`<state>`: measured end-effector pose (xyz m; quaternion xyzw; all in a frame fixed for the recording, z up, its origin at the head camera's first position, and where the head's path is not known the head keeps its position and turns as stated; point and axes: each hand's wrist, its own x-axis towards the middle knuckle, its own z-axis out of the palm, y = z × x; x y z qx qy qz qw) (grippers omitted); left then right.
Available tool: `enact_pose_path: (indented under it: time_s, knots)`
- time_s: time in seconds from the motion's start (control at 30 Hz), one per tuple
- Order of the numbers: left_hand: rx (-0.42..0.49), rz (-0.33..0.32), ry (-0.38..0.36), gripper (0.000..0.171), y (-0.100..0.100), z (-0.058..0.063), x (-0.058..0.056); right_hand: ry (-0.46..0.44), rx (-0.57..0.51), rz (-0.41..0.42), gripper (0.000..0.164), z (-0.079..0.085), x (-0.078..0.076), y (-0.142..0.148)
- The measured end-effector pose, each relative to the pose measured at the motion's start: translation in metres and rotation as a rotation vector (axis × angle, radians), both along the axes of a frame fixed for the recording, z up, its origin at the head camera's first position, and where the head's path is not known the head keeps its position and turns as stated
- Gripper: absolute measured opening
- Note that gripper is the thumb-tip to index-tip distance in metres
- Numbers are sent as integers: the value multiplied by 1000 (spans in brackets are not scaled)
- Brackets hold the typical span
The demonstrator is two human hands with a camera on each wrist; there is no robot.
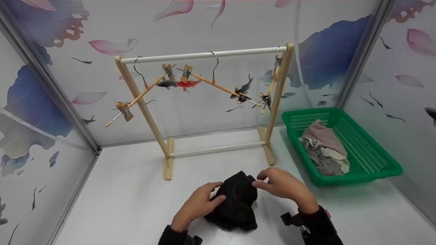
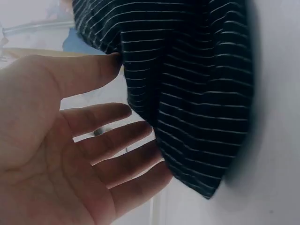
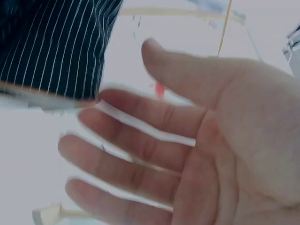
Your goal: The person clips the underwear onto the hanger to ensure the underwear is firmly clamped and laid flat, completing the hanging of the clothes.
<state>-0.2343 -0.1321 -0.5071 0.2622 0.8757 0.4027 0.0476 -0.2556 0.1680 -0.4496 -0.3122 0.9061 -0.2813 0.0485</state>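
A dark cloth garment with thin white stripes lies bunched on the white table; its full shape is hidden in the folds. My left hand is at its left side, thumb and fingers spread apart. In the left wrist view, the thumb tip meets the striped fabric and the fingertips reach its edge. On the other side is my right hand, fingers extended and nothing in the palm. The right wrist view has its forefinger tip close to the lower edge of the fabric.
Behind the garment stands a wooden rack with a white top rail. Three clip hangers hang there, including a middle one. At the right, a green basket holds crumpled pink and grey cloths. Printed panels enclose the table.
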Motion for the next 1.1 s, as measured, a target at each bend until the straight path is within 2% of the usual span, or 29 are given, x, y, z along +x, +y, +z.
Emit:
enact_pose_path:
  time_s: [0.07,0.13,0.27,0.4,0.5,0.7,0.83,0.93,1.0,1.1]
  knots:
    - [1,1,23,56,4,3,0,-29,27,-42,44,-3,-1,4]
    - [6,-14,16,57,10,4,0,-91,48,-44,50,-7,-1,5]
    - [16,-57,-19,59,27,6,-1,-194,74,5,43,-17,-5,-2]
    - [-38,-80,22,57,42,5,2,-201,73,60,29,-29,-12,-9]
    - [-99,-91,60,51,49,0,5,-216,66,76,25,-38,-15,-13]
    - [-136,-84,57,45,52,-7,6,-242,79,106,21,-49,-18,-16]
    - [-170,-86,64,34,53,-10,8,-210,113,138,19,-52,-19,-17]
    - [-191,-90,61,32,52,-8,9,-183,126,146,15,-53,-20,-18]
    - [-190,-73,57,34,51,-7,9,-168,127,143,15,-53,-20,-19]
    - [-149,3,94,36,47,-6,6,-149,104,157,13,-53,-20,-20]
